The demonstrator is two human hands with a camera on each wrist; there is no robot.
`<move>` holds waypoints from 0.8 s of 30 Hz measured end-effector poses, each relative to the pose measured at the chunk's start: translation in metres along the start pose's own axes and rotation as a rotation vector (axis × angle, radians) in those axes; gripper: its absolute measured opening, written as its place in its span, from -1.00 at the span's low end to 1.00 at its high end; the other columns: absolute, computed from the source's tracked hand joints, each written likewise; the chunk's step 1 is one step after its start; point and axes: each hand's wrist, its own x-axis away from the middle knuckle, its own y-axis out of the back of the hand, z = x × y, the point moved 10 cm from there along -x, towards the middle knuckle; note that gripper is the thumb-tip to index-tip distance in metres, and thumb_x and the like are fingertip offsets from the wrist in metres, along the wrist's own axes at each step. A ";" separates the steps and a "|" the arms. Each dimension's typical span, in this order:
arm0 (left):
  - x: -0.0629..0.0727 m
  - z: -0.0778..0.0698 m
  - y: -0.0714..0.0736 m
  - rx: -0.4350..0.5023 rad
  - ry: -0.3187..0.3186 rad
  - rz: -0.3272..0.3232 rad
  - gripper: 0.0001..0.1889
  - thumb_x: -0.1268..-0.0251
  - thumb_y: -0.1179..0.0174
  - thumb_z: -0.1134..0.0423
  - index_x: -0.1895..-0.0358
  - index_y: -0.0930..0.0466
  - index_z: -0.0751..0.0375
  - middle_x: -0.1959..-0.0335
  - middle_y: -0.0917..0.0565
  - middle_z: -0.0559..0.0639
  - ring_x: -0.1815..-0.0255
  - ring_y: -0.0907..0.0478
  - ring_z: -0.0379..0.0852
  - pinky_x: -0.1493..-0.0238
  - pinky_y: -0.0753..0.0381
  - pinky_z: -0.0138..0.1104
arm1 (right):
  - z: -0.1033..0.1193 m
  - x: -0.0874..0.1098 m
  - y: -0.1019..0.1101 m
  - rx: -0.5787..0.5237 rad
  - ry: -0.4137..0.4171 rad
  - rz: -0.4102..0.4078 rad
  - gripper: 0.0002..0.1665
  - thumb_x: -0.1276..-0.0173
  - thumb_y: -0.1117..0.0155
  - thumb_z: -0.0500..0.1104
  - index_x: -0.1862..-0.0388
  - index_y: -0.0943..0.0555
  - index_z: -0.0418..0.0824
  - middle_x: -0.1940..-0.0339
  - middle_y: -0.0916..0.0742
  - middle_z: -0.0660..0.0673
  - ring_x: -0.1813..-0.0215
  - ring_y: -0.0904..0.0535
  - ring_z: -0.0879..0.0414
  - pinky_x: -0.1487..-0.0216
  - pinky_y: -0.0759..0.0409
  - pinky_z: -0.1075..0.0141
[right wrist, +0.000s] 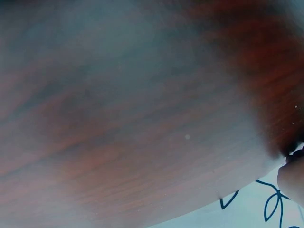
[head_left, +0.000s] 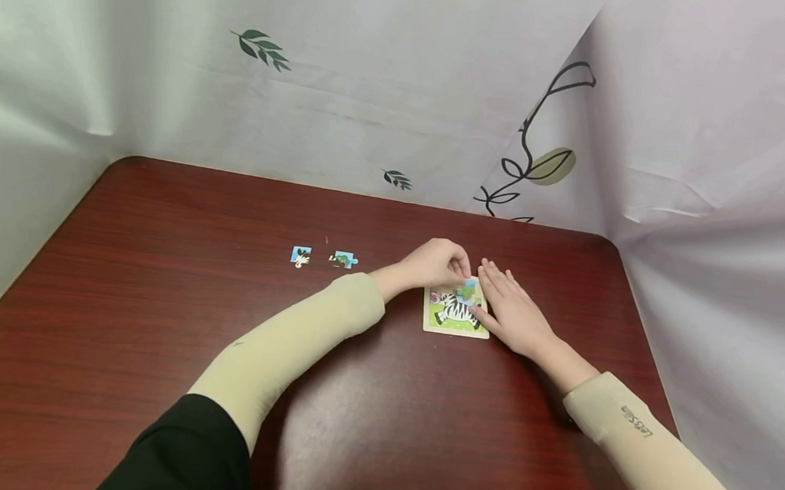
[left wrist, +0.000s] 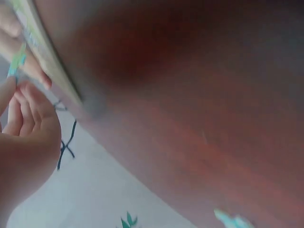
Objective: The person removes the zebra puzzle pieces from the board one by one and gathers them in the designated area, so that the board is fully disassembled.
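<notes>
A small square zebra puzzle board (head_left: 437, 330) with a pale rim lies on the table. My left hand (head_left: 438, 264) is over the board's far edge, pinching a blue and green jigsaw piece (left wrist: 17, 62) between thumb and fingertips. That piece is tilted up from the board in the left wrist view. Along the board's right side lies my right hand (head_left: 517, 318), fingers straight and thumb over the board's edge. Only a bit of the right hand (right wrist: 292, 178) enters the right wrist view.
To the left on the dark red wooden table (head_left: 154, 288) lie two loose jigsaw pieces, one with black and white on blue (head_left: 300, 255), the other blue and green (head_left: 345, 260). A pale curtain (head_left: 377, 82) with leaf prints hangs behind the table and at both sides.
</notes>
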 end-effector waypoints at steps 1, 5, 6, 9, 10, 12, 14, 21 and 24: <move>0.002 0.001 0.004 0.002 -0.008 0.009 -0.94 -0.38 -0.38 0.32 0.19 -0.79 0.23 0.23 -0.80 0.06 0.21 -0.66 -0.17 0.12 -0.61 -0.48 | 0.000 0.000 0.000 0.002 0.000 0.000 -0.04 -0.64 -0.17 0.10 -0.69 -0.09 -0.47 -0.75 -0.18 -0.38 -0.79 -0.02 -0.23 -0.75 0.01 -0.20; 0.010 0.009 0.020 0.001 -0.008 0.050 -0.94 -0.32 -0.42 0.35 0.21 -0.82 0.25 0.25 -0.83 0.08 0.22 -0.70 -0.15 0.11 -0.65 -0.46 | 0.001 0.000 0.000 0.013 -0.001 -0.001 -0.04 -0.64 -0.17 0.11 -0.69 -0.08 -0.46 -0.75 -0.17 -0.37 -0.79 -0.02 -0.22 -0.75 0.01 -0.20; 0.013 0.012 0.025 -0.003 -0.002 0.057 -0.94 -0.31 -0.43 0.35 0.21 -0.83 0.25 0.25 -0.84 0.08 0.22 -0.71 -0.15 0.10 -0.66 -0.46 | 0.001 0.000 0.000 0.013 -0.001 -0.001 -0.03 -0.64 -0.17 0.11 -0.69 -0.08 -0.46 -0.76 -0.17 -0.37 -0.79 -0.02 -0.22 -0.75 0.01 -0.20; 0.022 0.023 0.039 -0.019 0.028 0.070 -0.93 -0.30 -0.46 0.34 0.21 -0.84 0.24 0.25 -0.84 0.06 0.22 -0.71 -0.16 0.10 -0.66 -0.45 | 0.001 0.000 0.000 0.012 0.002 0.000 -0.03 -0.64 -0.17 0.11 -0.69 -0.07 -0.46 -0.76 -0.16 -0.37 -0.79 -0.01 -0.22 -0.75 0.01 -0.20; 0.025 0.028 0.044 -0.023 0.039 0.074 -0.93 -0.29 -0.47 0.33 0.22 -0.84 0.24 0.26 -0.85 0.06 0.23 -0.71 -0.16 0.11 -0.66 -0.44 | 0.001 0.000 0.000 0.012 0.002 0.001 -0.03 -0.64 -0.17 0.11 -0.69 -0.07 -0.46 -0.76 -0.16 -0.37 -0.79 -0.01 -0.22 -0.75 0.02 -0.20; 0.030 0.036 0.053 -0.032 0.057 0.080 -0.94 -0.27 -0.48 0.33 0.24 -0.84 0.23 0.28 -0.85 0.05 0.25 -0.70 -0.17 0.13 -0.64 -0.44 | 0.001 0.000 0.000 0.016 0.004 0.001 -0.03 -0.64 -0.17 0.11 -0.69 -0.07 -0.46 -0.76 -0.15 -0.37 -0.79 0.00 -0.22 -0.75 0.02 -0.20; 0.036 0.043 0.061 -0.034 0.074 0.090 -0.95 -0.27 -0.48 0.34 0.26 -0.84 0.23 0.31 -0.84 0.04 0.28 -0.69 -0.18 0.16 -0.64 -0.43 | 0.001 0.000 0.000 0.022 0.005 0.001 -0.03 -0.64 -0.17 0.11 -0.69 -0.07 -0.46 -0.76 -0.15 -0.37 -0.79 -0.01 -0.23 -0.75 0.02 -0.19; 0.053 0.064 0.080 -0.035 0.110 0.118 -0.96 -0.28 -0.46 0.37 0.34 -0.83 0.21 0.41 -0.80 0.00 0.38 -0.62 -0.22 0.25 -0.60 -0.40 | 0.001 0.000 0.001 0.027 0.012 -0.006 -0.02 -0.63 -0.18 0.11 -0.69 -0.07 -0.46 -0.76 -0.15 -0.37 -0.79 -0.02 -0.23 -0.75 0.01 -0.20; 0.056 0.072 0.082 -0.029 0.136 0.124 -0.96 -0.29 -0.45 0.38 0.34 -0.83 0.21 0.44 -0.79 -0.02 0.41 -0.60 -0.22 0.28 -0.59 -0.40 | 0.001 0.000 0.001 0.029 0.015 -0.007 -0.03 -0.63 -0.18 0.11 -0.70 -0.07 -0.45 -0.76 -0.15 -0.36 -0.79 -0.02 -0.23 -0.75 0.01 -0.20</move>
